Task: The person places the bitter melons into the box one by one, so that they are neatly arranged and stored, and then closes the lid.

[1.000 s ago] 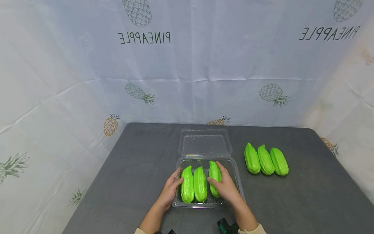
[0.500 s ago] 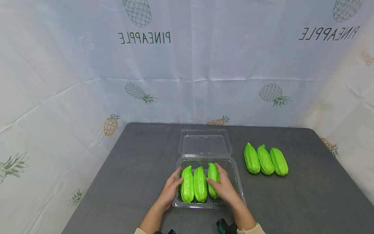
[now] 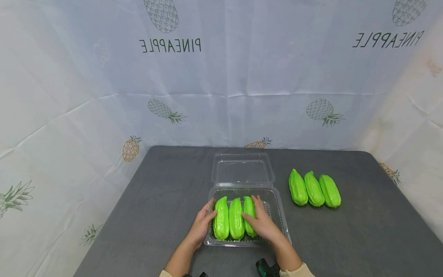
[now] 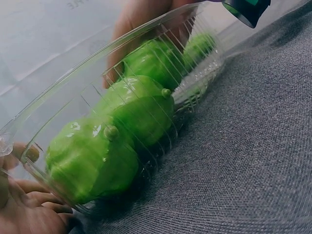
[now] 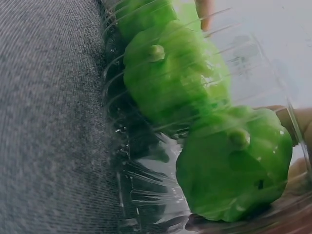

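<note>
In the head view an open clear plastic clamshell container [image 3: 283, 227] lies on the dark table, with three bright green, ridged bitter melons side by side in it. My left hand [image 3: 200, 223] grips the container's left wall, thumb over the rim beside the leftmost bitter melon [image 3: 221, 218]. The middle bitter melon [image 3: 237, 219] lies close to that one. My right hand [image 3: 263, 222] holds the rightmost bitter melon [image 3: 249, 215] between thumb and fingers, right against the middle one. The left wrist view shows the rounded melon ends [image 4: 97, 161] through the clear wall.
Three more bitter melons [image 3: 314, 189] lie in a row on the table to the right of the container. The clear lid [image 3: 243, 169] is folded back flat behind it. A pineapple-print cloth [image 3: 221, 77] hangs behind the table.
My right hand has shifted the rightmost bitter melon leftward and slightly nearer, closing the gap to the middle one. My left hand keeps its place on the container.
</note>
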Demonstrator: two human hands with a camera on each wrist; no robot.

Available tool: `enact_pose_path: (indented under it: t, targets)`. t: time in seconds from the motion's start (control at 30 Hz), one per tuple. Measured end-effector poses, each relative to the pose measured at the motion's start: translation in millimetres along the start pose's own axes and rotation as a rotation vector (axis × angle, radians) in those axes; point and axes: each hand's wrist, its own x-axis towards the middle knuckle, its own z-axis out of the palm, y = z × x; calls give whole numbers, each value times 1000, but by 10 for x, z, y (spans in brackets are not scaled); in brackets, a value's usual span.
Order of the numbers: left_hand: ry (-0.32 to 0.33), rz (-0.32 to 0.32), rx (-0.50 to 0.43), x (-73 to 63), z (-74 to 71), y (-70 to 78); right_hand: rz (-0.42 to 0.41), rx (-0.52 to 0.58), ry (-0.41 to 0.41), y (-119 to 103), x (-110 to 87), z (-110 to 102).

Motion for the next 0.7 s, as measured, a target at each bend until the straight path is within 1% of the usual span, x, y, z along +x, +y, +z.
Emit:
enact_pose_path:
  t: [0.23, 0.33, 0.6, 0.7]
  targets:
    - [6, 2, -8, -1, 10, -9, -14, -20, -79, 25, -2, 26]
    - [6, 2, -16, 4, 8, -12, -16, -27, -98, 21, 0, 37]
    - [18, -22, -6, 15, 3, -16, 6, -96, -80, -17, -15, 62]
    - [18, -23, -6, 9, 5, -8, 1, -105, -81, -21, -21, 59]
